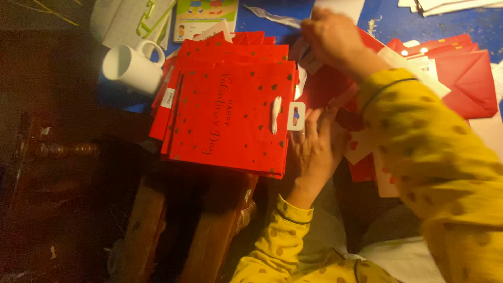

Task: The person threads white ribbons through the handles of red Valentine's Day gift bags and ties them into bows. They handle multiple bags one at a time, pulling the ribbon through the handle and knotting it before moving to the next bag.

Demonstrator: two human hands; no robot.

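On the worktop (387,23), left hand (314,149) lies open beside red bags (230,112); right hand (332,36) pinches a tag (310,62), which might tear.

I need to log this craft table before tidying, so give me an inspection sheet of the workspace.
Surface: blue table, crowded.
Job's things: stack of red gift bags with dark hearts and white handles; red envelopes at right.
Clutter: white mug on its side; papers; booklet.
Grippers: left hand flat beside the bags; right hand pinching a white tag.
Cables: nothing seen.
Surroundings: dark wooden furniture below.
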